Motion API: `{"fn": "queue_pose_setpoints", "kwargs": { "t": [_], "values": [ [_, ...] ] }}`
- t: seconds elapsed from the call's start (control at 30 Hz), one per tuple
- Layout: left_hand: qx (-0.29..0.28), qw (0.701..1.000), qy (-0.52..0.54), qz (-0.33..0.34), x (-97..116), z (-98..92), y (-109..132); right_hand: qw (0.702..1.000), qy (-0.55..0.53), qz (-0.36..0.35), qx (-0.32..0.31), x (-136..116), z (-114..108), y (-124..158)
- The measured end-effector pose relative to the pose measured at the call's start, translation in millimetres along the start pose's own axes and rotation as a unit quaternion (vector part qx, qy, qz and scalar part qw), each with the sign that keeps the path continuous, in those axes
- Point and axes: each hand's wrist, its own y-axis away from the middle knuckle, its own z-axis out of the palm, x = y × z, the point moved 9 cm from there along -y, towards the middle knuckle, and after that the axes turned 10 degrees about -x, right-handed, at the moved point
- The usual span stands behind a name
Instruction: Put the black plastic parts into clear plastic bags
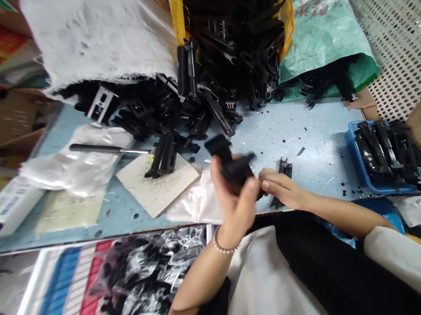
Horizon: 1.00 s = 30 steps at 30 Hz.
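My left hand (238, 201) is wrapped round a black plastic part (234, 167), raised above the front of the bench. The part is blurred, with a blocky upper end and a bit sticking out to the right. Close against its lower right side, my right hand (282, 187) has its fingers pressed together. Whatever lies between those fingertips is hidden. Just behind the right hand, a narrow black piece (285, 168) lies on the blue bench top (307, 136). Below the left hand, a clear plastic bag (191, 201) rests at the bench edge.
Black parts spill from a white sack (100, 30), a yellow-edged bag (177, 2) and a green sack (323, 25). A screwdriver (99, 148) lies by a pale board (146, 192). At right, a blue basket (356, 154) holds black parts beside a perforated panel (382, 5).
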Motion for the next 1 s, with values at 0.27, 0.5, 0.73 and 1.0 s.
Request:
{"fn": "queue_pose_setpoints", "kwargs": {
  "t": [0.27,0.5,0.73,1.0],
  "values": [
    [-0.025,0.861,0.262,-0.436,-89.4,34.1,19.0,0.920,0.315,-0.217,-0.081,-32.8,-6.5,2.2],
    [0.095,0.991,0.051,-0.078,-24.3,-8.1,8.7,0.996,0.004,0.062,-0.057,6.8,-0.1,-1.4],
    [-0.007,0.944,0.165,-0.287,-48.9,15.2,6.8,0.933,0.295,-0.201,-0.054,-31.5,-5.0,5.5],
    [0.068,0.973,0.093,-0.198,-80.9,-12.6,3.3,0.991,0.069,0.053,-0.097,17.9,-4.9,-8.2]
  ]
}}
